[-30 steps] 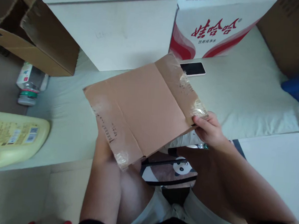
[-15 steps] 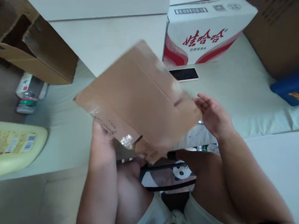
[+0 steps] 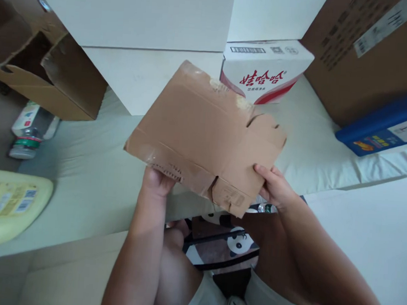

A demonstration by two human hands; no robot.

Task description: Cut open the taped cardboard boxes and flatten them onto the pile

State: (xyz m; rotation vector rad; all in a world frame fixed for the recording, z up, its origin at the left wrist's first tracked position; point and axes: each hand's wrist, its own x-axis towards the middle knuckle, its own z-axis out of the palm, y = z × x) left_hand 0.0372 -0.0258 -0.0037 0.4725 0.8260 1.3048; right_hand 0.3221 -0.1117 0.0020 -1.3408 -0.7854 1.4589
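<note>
A flattened brown cardboard box (image 3: 198,129) is held tilted above the pale green cloth surface, its slotted flaps sticking out toward the right. My left hand (image 3: 157,181) grips its lower left edge from beneath, with most of the fingers hidden behind the cardboard. At the right flap, my right hand (image 3: 273,184) pinches the edge, thumb on top and fingers underneath. Torn, whitish patches and clear tape show along the cardboard's edges.
Around the cloth surface (image 3: 95,178) stand an open carton (image 3: 78,103), a plastic bottle (image 3: 27,135), a yellow jug (image 3: 10,205), a white-and-red water carton (image 3: 263,78), a blue container (image 3: 380,131) and a large brown box (image 3: 375,57). White cabinets (image 3: 146,15) rise behind.
My right hand, earlier open beside the flap, has closed on it. The cardboard has swung a little and its flaps have spread further right. The view has shifted; the phone is now out of sight.
</note>
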